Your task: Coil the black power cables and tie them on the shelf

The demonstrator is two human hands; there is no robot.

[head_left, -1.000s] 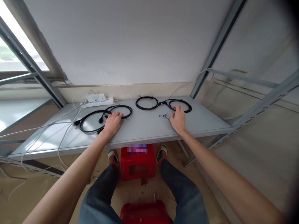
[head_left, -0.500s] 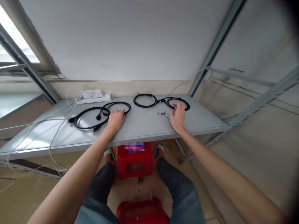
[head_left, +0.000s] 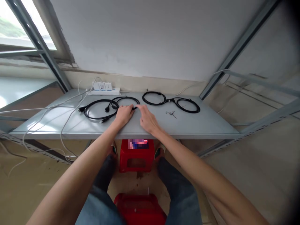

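Several coils of black cable lie on the grey shelf top (head_left: 161,125). My left hand (head_left: 124,116) rests at the near right edge of a small coiled cable (head_left: 128,97), its bent fingers closed over the cable. My right hand (head_left: 148,119) is right beside it, with the index finger stretched to the coil's right edge and the thumb apart. Left of my hands a larger coiled cable (head_left: 93,117) overlaps the small one, its plug ends showing. Farther right are another coil (head_left: 153,103) and a fourth coiled cable (head_left: 187,111). Thin black ties (head_left: 172,113) lie in front of them.
A white power strip (head_left: 105,91) with plugged-in adapters stands by the wall. White cords (head_left: 63,125) trail over the left side and hang off the front edge. Metal posts (head_left: 234,53) frame the shelf. Red stools (head_left: 137,157) stand below, between my legs.
My right hand has left the far right coil and moved left to the small coil beside my left hand. My left hand stays at that coil. The camera view has shifted.
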